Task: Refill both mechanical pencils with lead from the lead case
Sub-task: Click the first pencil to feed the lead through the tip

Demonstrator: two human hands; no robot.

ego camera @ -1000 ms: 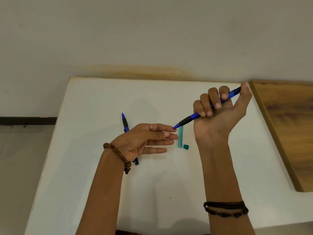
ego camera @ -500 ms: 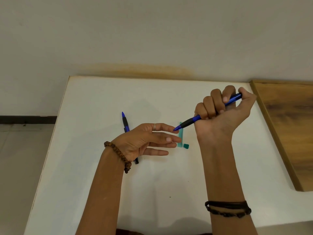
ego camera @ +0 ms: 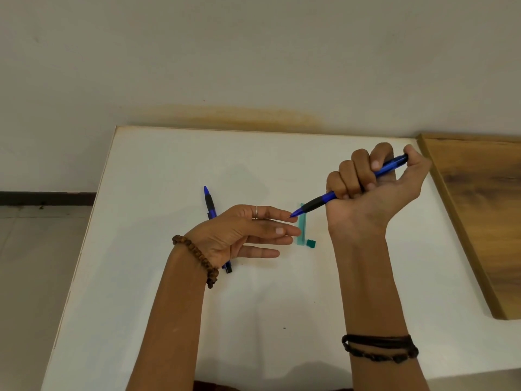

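blue plastic pencil w/ black grip point(ego camera: 332, 199) held tight in right hand point(ego camera: 375, 193), thumb on top end, tip at flat left hand point(ego camera: 239, 232) fingers. 2nd blue pencil point(ego camera: 210, 206) on white table point(ego camera: 169, 306), partly under left hand. green see-thru lead case point(ego camera: 302, 224) lying open, cap point(ego camera: 311, 243) beside. prob still on 1st refill.

Right hand point(ego camera: 372, 193): raised, palm toward the camera, fingers point(ego camera: 348, 176) curled in a fist around a mechanical pencil point(ego camera: 349, 187), thumb at its upper end. Left hand point(ego camera: 239, 232): flat, palm up, fingers straight and slightly spread, index fingertip at the pencil tip. Both forearms extend up from the lower frame edge.
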